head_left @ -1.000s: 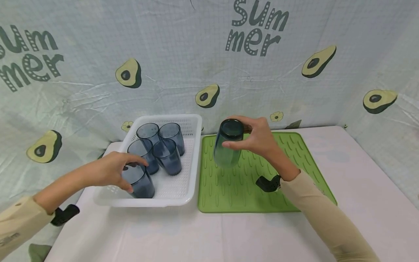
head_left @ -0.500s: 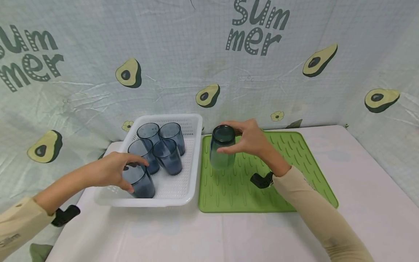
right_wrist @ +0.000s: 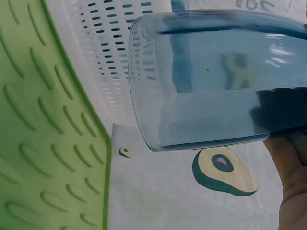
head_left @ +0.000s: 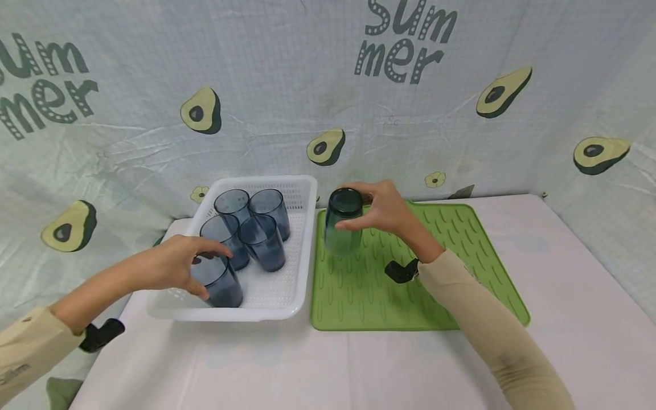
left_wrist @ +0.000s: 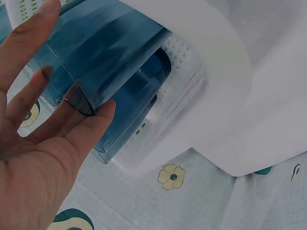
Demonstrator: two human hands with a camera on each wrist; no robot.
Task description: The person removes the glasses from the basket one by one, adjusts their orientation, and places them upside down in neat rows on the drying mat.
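Observation:
Upside down in my right hand [head_left: 386, 210] is a blue-tinted drinking glass [head_left: 340, 242], its dark base on top. Thumb and fingers grip it near that base. It hangs over the back left of a ribbed green drying mat [head_left: 359, 307]; in the right wrist view its rim [right_wrist: 139, 96] is apart from the mat. My left hand [head_left: 171, 265] is at the rim of another blue glass [head_left: 225, 290], which stands upright in the front of a white plastic basket [head_left: 306, 256]. Thumb and fingers curl round that rim; in the left wrist view the thumb [left_wrist: 103, 117] touches it.
Several more upright glasses [head_left: 262, 245] stand close together in the back of the basket. Basket and mat lie side by side on a white-covered table [head_left: 328, 370]. A curtain [head_left: 256, 68] printed with avocados rises right behind them.
My right hand has carried the upside-down glass leftward over the mat, toward the basket. My left hand and the glass beneath it have stayed in place.

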